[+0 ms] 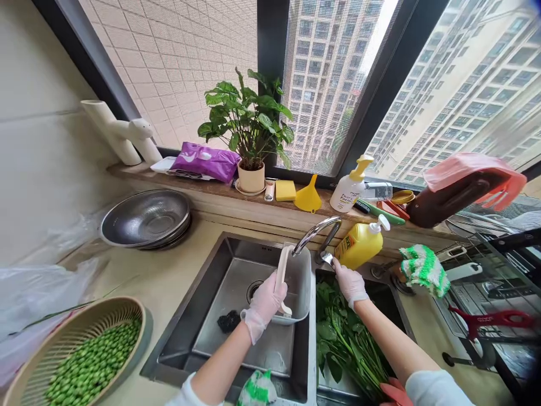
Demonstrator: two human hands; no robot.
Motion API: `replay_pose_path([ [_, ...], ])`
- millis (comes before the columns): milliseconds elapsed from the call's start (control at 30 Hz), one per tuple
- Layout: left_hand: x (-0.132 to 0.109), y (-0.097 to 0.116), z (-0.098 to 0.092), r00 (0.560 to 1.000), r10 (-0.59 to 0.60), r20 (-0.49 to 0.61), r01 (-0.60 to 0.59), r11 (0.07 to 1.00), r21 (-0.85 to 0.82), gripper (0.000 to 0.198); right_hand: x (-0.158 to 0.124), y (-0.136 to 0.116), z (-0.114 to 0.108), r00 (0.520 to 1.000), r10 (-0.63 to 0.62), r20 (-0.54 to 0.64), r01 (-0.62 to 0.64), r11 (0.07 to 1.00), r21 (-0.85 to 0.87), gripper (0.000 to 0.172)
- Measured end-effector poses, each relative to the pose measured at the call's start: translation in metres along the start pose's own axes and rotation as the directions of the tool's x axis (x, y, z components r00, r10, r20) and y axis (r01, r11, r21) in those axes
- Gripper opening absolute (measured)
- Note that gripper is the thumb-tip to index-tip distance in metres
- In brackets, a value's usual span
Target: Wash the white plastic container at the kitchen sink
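My left hand (265,299), in a clear glove, is closed around a long cream handle (282,269) that lies across a pale plastic basin (301,287). The basin is inside the left sink bowl (224,282), below the spout of the chrome faucet (318,226). I cannot make out whether the handle belongs to the basin. My right hand (350,283), gloved too, has its fingers closed on the faucet lever (327,258). Beneath my right forearm, leafy green vegetables (342,332) fill much of the right bowl.
Green peas or beans (95,361) fill a basket (120,307) at left, near stacked pans (147,217). A yellow detergent bottle (359,245) stands behind my right hand. The sill holds a potted plant (249,121) and yellow funnel (309,197). A dish rack (502,282) is at right.
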State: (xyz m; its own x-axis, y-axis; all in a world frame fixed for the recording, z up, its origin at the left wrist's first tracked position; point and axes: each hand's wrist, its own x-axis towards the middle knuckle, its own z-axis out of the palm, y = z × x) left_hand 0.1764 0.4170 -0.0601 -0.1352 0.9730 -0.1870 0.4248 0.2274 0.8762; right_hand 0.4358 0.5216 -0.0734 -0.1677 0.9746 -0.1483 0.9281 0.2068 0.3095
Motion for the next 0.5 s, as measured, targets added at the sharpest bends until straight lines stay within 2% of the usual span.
replay_pose_path([
  [100, 0.004, 0.004, 0.004, 0.998, -0.025, -0.056, 0.029, 0.997, 0.067, 0.040, 0.004, -0.002, 0.000, 1.000, -0.020, -0.022, 0.019, 0.999, -0.049, 0.044],
  [233, 0.011, 0.011, 0.001, 0.995, -0.077, -0.064, 0.086, 0.984, 0.157, 0.041, 0.009, -0.004, -0.002, 0.998, -0.038, -0.050, 0.034, 0.996, -0.086, 0.043],
  [500, 0.020, 0.015, -0.006, 0.998, 0.005, -0.069, 0.004, 0.993, 0.118, 0.051, 0.017, -0.001, -0.022, 0.995, -0.096, -0.025, 0.093, 0.992, -0.086, 0.044],
])
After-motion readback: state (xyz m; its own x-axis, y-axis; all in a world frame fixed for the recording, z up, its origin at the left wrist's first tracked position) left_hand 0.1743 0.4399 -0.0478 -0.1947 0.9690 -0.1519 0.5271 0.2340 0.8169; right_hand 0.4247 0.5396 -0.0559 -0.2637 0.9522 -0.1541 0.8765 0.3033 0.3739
